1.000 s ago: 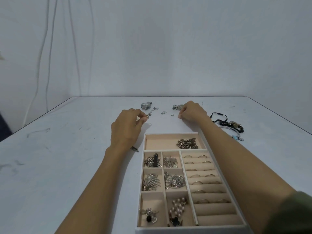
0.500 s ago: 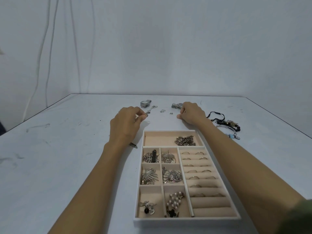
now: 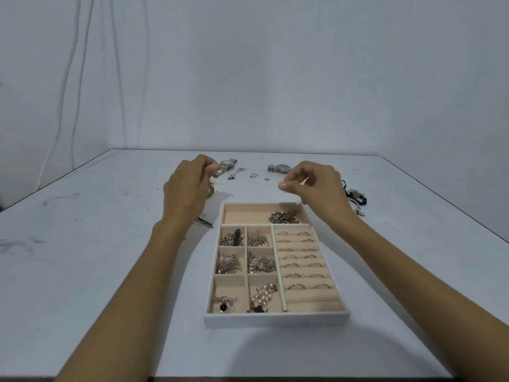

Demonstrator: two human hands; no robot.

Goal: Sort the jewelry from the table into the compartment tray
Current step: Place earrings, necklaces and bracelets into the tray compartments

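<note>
Left hand (image 3: 187,188) clenched on a small silvery piece (image 3: 218,172), chain (image 3: 205,222) dangling beneath, far-left of tray (image 3: 275,318). Right hand (image 3: 316,186) pinched, contents impossible to tell. Loose jewelry (image 3: 239,172) beyond. Likely snagged or dropped short of tray.

No text, label, brand, number or sign can be read. The dials of the two watches (image 3: 228,164) (image 3: 280,168), which are laid beyond the far edge of the compartment tray (image 3: 276,318), are too small and blurred for any marking to be made out.
</note>
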